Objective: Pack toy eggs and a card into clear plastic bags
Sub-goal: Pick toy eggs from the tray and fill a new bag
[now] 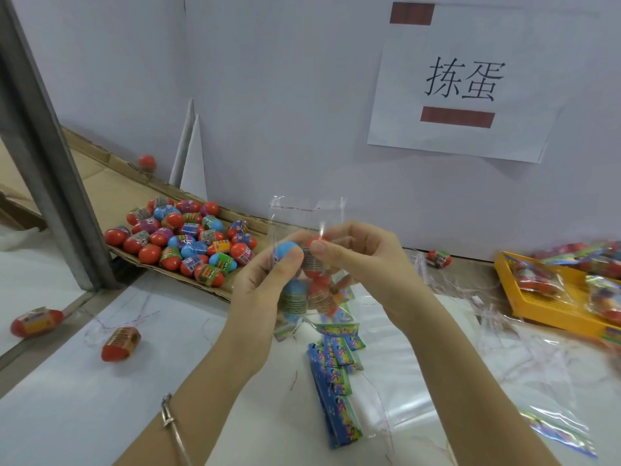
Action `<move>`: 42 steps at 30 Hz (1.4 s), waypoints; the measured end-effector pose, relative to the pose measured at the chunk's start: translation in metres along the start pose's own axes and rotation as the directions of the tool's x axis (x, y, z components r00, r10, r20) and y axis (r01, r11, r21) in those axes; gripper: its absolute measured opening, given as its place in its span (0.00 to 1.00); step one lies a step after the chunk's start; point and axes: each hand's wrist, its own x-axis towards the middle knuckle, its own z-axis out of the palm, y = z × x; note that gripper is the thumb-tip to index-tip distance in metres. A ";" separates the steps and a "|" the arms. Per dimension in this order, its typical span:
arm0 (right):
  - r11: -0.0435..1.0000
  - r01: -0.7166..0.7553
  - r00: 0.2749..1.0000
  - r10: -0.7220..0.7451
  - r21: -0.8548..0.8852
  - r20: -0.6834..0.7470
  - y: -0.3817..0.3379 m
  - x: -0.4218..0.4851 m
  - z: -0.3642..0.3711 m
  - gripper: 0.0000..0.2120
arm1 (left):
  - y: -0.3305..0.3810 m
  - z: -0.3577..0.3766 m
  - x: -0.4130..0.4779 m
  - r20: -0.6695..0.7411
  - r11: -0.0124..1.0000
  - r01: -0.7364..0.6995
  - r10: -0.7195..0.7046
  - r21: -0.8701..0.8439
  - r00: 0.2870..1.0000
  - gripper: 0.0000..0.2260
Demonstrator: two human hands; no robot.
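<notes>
A clear plastic bag [307, 213] is held upright above the table by both hands, its open top standing free above my fingers. Inside it sit several toy eggs, blue [295, 299] and red [317, 260] ones, with a colourful card behind them. My left hand [260, 287] grips the bag's left side over a blue egg. My right hand [361, 260] pinches the bag over the red egg at the top. A stack of colourful cards [336, 371] lies on the table below the bag.
A pile of loose eggs [188, 235] lies on cardboard at the left. Stray eggs [121, 344] rest at the lower left and by the wall [438, 258]. A yellow tray [551, 314] with filled bags stands at the right. Flat empty bags [437, 381] cover the table near my right arm.
</notes>
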 end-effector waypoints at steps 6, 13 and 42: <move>0.999 -0.016 1.000 0.016 0.049 0.000 -0.002 -0.001 0.007 0.20 | 0.000 0.001 0.001 -0.073 0.998 0.024 -0.028 -0.050 0.997 0.10; 0.990 -0.011 1.000 0.010 0.141 0.002 0.002 -0.003 0.013 0.16 | 0.001 0.002 0.001 -0.062 0.992 0.037 -0.044 -0.120 0.997 0.15; 0.669 0.503 0.716 -0.677 -0.547 -0.170 0.010 -0.004 0.011 0.07 | -0.006 0.001 0.000 -0.372 0.977 -0.195 0.215 0.090 0.903 0.05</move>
